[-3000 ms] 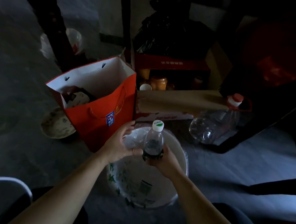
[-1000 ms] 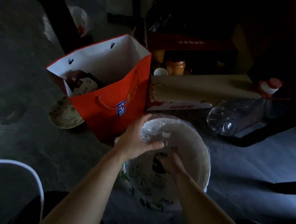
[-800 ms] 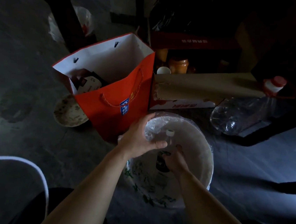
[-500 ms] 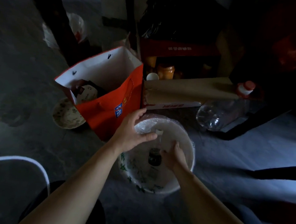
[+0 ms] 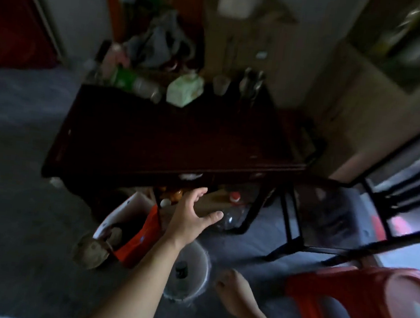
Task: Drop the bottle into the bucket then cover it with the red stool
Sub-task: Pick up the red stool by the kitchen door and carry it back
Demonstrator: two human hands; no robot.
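A small clear plastic bottle (image 5: 181, 270) with a dark band is seen lying inside the round white plastic bucket (image 5: 199, 261), which stands on the grey concrete floor (image 5: 16, 216). The bucket's near side is partly hidden by the left forearm. The left hand (image 5: 192, 218) is held above and beyond the bucket, fingers spread and the grip released, with nothing in it. The right hand (image 5: 233, 288) is seen low, just to the right of the bucket, fingers loosely curled under; no object is seen in its grip, though how tightly it is closed cannot be told through the blur.

A red moulded plastic stool (image 5: 369, 312) with a round seat is found at the lower right, near the right hand but apart from it, and well clear of the bucket's mouth. A red paper gift bag (image 5: 135, 231) with a white lining stands just left of the bucket, and a speckled shallow dish (image 5: 90, 251) lies on the floor beside it. Behind them a dark wooden desk (image 5: 180, 135) is seen, with bottles and a pale green container crowded at its far edge. A large clear plastic jug (image 5: 231, 213) with a red cap lies under the desk's front edge. A black metal-framed chair (image 5: 327, 212) stands to the right
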